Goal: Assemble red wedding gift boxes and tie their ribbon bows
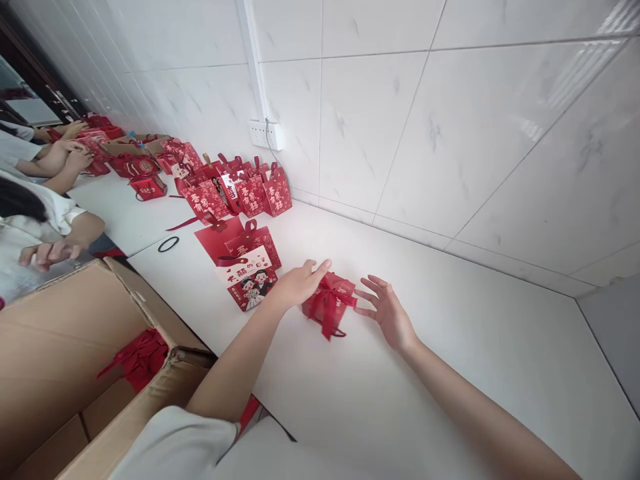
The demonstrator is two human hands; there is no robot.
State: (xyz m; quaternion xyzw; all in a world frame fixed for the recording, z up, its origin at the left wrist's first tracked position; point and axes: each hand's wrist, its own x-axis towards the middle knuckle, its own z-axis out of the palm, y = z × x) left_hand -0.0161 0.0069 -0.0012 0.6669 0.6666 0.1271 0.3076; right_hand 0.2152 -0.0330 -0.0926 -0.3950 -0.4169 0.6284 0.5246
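Observation:
A small red gift box (pixel 311 311) with a red ribbon bow (pixel 329 308) tied round it sits on the white table in front of me. My left hand (pixel 300 285) lies at its upper left edge, thumb and forefinger stretched out and apart; the other fingers are hard to see. On the right, my right hand (pixel 387 312) is open with spread fingers, its fingertips close to one end of the bow. Whether they touch the ribbon I cannot tell. Left of my left hand stand a box with a cartoon couple (pixel 253 288) and a red box with a ribbon handle (pixel 263 245).
Several red gift boxes (pixel 277 193) line the tiled wall beneath a socket strip (pixel 265 135). A black hair tie (pixel 169 244) lies on the table (pixel 480 353). At lower left, a cardboard carton (pixel 45 333) holds red ribbon (pixel 143 357). Co-workers' hands (pixel 50 253) are at far left.

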